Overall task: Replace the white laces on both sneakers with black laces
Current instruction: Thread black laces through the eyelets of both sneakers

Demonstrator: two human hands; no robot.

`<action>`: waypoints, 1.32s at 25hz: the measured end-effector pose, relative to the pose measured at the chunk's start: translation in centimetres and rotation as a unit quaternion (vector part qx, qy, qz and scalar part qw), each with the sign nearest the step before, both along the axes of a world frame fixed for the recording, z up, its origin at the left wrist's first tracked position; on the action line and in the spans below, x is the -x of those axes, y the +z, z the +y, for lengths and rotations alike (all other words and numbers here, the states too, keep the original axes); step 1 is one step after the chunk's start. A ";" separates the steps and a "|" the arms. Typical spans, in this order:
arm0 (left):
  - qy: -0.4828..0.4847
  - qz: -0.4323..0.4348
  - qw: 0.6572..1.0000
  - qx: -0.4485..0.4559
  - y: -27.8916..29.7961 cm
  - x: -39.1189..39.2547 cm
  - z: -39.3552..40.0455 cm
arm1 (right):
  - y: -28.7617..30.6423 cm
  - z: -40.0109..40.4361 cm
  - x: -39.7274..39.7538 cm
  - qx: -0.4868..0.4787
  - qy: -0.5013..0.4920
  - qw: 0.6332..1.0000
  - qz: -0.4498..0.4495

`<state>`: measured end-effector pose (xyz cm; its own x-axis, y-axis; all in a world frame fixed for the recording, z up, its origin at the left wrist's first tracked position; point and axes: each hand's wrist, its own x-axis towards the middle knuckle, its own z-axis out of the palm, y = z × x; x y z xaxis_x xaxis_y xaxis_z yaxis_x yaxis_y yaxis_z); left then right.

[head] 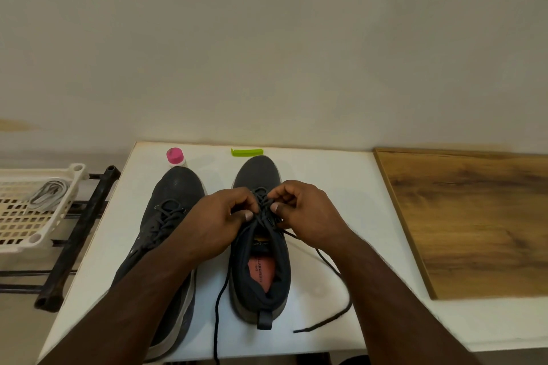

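Two dark sneakers stand side by side on the white table (311,175): left sneaker (166,216), right sneaker (261,246). Left hand (219,222) and right hand (308,213) each pinch the black lace (335,272) at the right sneaker's eyelets. One bundle of white laces (49,191) lies in one basket (26,243).

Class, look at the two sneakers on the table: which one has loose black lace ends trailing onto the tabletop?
The right sneaker, the one both hands work on; its black lace trails both sides. The left sneaker shows none.
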<state>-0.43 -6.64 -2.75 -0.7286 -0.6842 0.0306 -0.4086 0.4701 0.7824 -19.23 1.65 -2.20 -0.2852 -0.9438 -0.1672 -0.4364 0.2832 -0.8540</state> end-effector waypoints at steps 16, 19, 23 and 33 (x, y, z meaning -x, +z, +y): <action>0.040 0.016 0.997 -0.062 0.5 -0.2 -0.2 | 0.0 0.0 -0.1 -0.006 0.019 0.999 0.030; 0.032 -0.021 0.998 -0.050 0.5 -0.4 -0.2 | 0.0 0.1 -0.1 -0.002 0.021 0.999 0.033; 0.044 -0.006 0.998 -0.040 0.5 -0.2 0.0 | 0.0 0.1 -0.1 -0.003 0.024 0.999 0.038; 0.045 -0.019 0.998 -0.040 0.4 -0.3 -0.1 | -0.1 0.1 -0.1 -0.002 0.029 0.999 0.040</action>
